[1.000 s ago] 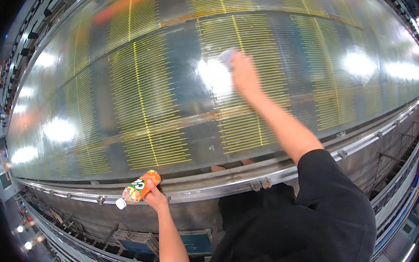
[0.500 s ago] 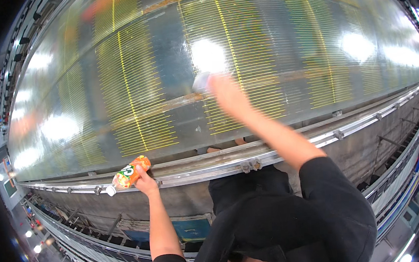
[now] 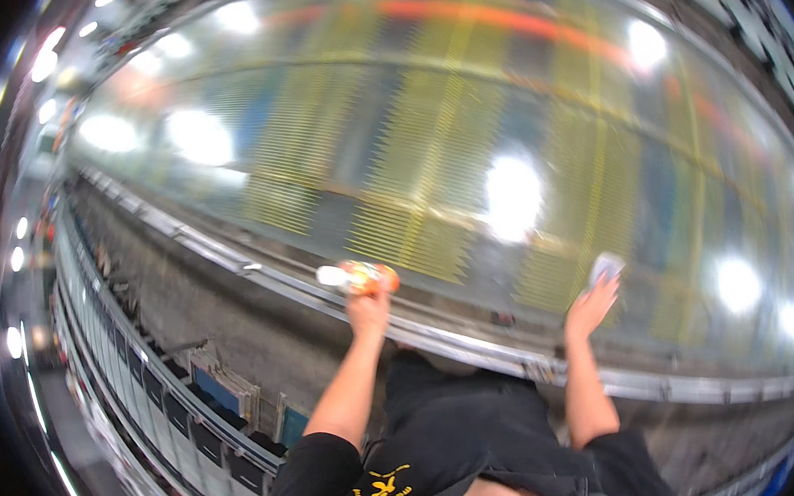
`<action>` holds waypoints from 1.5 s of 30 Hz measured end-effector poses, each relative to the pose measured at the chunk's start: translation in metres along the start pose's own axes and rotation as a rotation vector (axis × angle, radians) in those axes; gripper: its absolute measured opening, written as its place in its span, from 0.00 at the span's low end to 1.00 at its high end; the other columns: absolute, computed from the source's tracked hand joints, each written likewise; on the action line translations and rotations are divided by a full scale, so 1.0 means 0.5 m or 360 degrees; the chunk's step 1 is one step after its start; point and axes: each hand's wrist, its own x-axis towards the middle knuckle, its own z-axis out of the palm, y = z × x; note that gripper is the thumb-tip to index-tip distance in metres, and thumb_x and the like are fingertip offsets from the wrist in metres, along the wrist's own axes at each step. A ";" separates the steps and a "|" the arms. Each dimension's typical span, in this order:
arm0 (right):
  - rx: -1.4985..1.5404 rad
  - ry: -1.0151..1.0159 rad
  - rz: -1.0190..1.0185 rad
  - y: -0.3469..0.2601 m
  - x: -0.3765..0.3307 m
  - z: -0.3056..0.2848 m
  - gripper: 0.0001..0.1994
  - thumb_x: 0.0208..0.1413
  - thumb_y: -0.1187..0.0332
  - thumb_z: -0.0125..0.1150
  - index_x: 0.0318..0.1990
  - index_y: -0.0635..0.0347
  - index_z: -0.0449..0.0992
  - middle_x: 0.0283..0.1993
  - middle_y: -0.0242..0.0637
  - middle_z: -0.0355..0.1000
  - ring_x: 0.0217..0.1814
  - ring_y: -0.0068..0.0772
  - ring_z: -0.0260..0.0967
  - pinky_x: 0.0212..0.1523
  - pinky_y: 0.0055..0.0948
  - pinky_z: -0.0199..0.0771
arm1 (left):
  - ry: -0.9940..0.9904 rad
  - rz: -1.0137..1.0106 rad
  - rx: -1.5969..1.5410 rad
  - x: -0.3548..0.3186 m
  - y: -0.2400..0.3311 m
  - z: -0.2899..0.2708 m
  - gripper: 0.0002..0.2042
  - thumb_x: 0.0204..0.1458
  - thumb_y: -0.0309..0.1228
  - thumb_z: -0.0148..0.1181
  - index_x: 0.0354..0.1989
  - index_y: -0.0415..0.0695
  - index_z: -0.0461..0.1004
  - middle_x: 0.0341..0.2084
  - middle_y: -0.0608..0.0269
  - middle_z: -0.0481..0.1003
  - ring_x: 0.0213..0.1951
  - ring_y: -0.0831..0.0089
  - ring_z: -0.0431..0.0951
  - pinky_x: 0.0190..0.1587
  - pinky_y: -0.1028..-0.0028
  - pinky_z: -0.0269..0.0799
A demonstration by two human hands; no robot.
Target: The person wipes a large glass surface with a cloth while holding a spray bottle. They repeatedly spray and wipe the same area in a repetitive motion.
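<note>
My left hand (image 3: pixel 367 310) is wrapped around a plastic bottle (image 3: pixel 376 277) with an orange label. It is tilted on its side over the near rail, its white cap (image 3: pixel 332 275) pointing left. My right hand (image 3: pixel 592 307) is over the near part of a large glossy panel (image 3: pixel 426 143) marked with yellow lines. Under its fingertips is a pale, crumpled cloth or wipe (image 3: pixel 607 268), pressed to the panel. The cloth's exact kind is too blurred to tell.
A metal rail (image 3: pixel 432 338) with clamps runs along the panel's near edge, between it and my body. Beyond a gap on the left stands another railed frame (image 3: pixel 139 347). Bright lamp reflections (image 3: pixel 514 197) and an orange streak (image 3: pixel 509 17) show on the panel.
My right hand has moved right and nearer with the cloth. My left hand with the bottle sits further right in view. The whole view has turned, and the panel now slants down to the right.
</note>
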 end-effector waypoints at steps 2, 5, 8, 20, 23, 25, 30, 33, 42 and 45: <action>0.0406 -0.0204 -0.0394 -0.249 -0.091 0.013 0.39 0.58 0.79 0.53 0.80 0.56 0.57 0.84 0.58 0.48 0.87 0.63 0.43 0.84 0.61 0.38 | 0.0054 -0.0211 -0.0115 0.005 0.047 -0.055 0.29 0.61 0.56 0.66 0.54 0.40 0.80 0.47 0.47 0.82 0.50 0.46 0.82 0.54 0.54 0.78; 0.1163 -0.0806 -0.0577 -0.507 -0.143 -0.015 0.29 0.58 0.81 0.52 0.70 0.64 0.70 0.77 0.57 0.62 0.83 0.59 0.55 0.82 0.55 0.46 | 0.0160 -0.0227 -0.0717 -0.028 -0.020 -0.063 0.29 0.59 0.52 0.71 0.58 0.39 0.76 0.51 0.45 0.79 0.53 0.48 0.81 0.58 0.56 0.76; 0.1513 -0.0690 -0.0111 -0.651 -0.115 -0.011 0.23 0.66 0.77 0.46 0.68 0.67 0.70 0.63 0.51 0.77 0.67 0.48 0.74 0.71 0.44 0.70 | 0.0147 -0.0145 -0.1178 -0.027 -0.075 -0.087 0.30 0.58 0.44 0.73 0.64 0.40 0.73 0.56 0.51 0.79 0.56 0.58 0.81 0.60 0.61 0.75; 0.3099 -0.0584 0.1212 -0.814 -0.061 -0.237 0.24 0.71 0.47 0.48 0.61 0.52 0.75 0.50 0.35 0.80 0.41 0.38 0.80 0.37 0.40 0.80 | -0.0978 0.0144 -0.0590 0.263 -0.165 -0.404 0.45 0.52 0.67 0.67 0.63 0.38 0.67 0.44 0.36 0.82 0.49 0.39 0.83 0.52 0.52 0.78; 0.3286 -0.0352 0.1468 -0.786 -0.058 -0.295 0.27 0.66 0.52 0.46 0.64 0.59 0.74 0.56 0.41 0.80 0.51 0.53 0.80 0.54 0.55 0.81 | -0.1321 0.0103 -0.0472 0.306 -0.115 -0.416 0.43 0.51 0.67 0.69 0.58 0.38 0.72 0.45 0.40 0.83 0.48 0.46 0.85 0.52 0.57 0.79; 0.3354 -0.0205 0.1464 -0.748 -0.051 -0.320 0.27 0.65 0.56 0.46 0.64 0.64 0.73 0.57 0.49 0.78 0.54 0.56 0.79 0.59 0.58 0.80 | -0.1439 0.0120 -0.0509 0.307 -0.099 -0.389 0.40 0.52 0.66 0.70 0.55 0.38 0.74 0.44 0.46 0.84 0.47 0.55 0.85 0.53 0.61 0.79; 0.3402 -0.0054 0.1437 -0.625 -0.081 -0.283 0.24 0.65 0.60 0.48 0.63 0.64 0.72 0.54 0.49 0.78 0.51 0.53 0.80 0.54 0.54 0.82 | -0.1753 0.0194 -0.0517 0.303 -0.077 -0.283 0.37 0.57 0.63 0.68 0.56 0.36 0.77 0.44 0.50 0.85 0.47 0.62 0.85 0.54 0.65 0.78; 0.3396 0.0003 0.1591 -0.577 -0.104 -0.254 0.23 0.65 0.60 0.49 0.62 0.63 0.72 0.53 0.48 0.77 0.48 0.50 0.80 0.50 0.51 0.82 | -0.1787 0.0170 -0.0417 0.318 -0.004 -0.262 0.32 0.61 0.58 0.66 0.53 0.37 0.79 0.41 0.58 0.84 0.43 0.72 0.84 0.49 0.69 0.78; 0.3374 -0.0102 0.1688 -0.556 -0.087 -0.243 0.21 0.65 0.60 0.53 0.60 0.63 0.71 0.51 0.45 0.78 0.44 0.47 0.80 0.43 0.45 0.84 | -0.1955 0.0096 -0.0307 0.353 0.111 -0.265 0.27 0.62 0.56 0.65 0.46 0.40 0.84 0.37 0.60 0.85 0.36 0.76 0.84 0.43 0.71 0.80; 0.3284 -0.0009 0.1654 -0.549 -0.084 -0.240 0.21 0.68 0.59 0.54 0.61 0.64 0.71 0.51 0.45 0.78 0.43 0.43 0.81 0.42 0.42 0.85 | -0.1935 0.0128 -0.0154 0.356 0.142 -0.312 0.33 0.56 0.61 0.68 0.48 0.38 0.84 0.38 0.55 0.86 0.41 0.68 0.86 0.49 0.67 0.80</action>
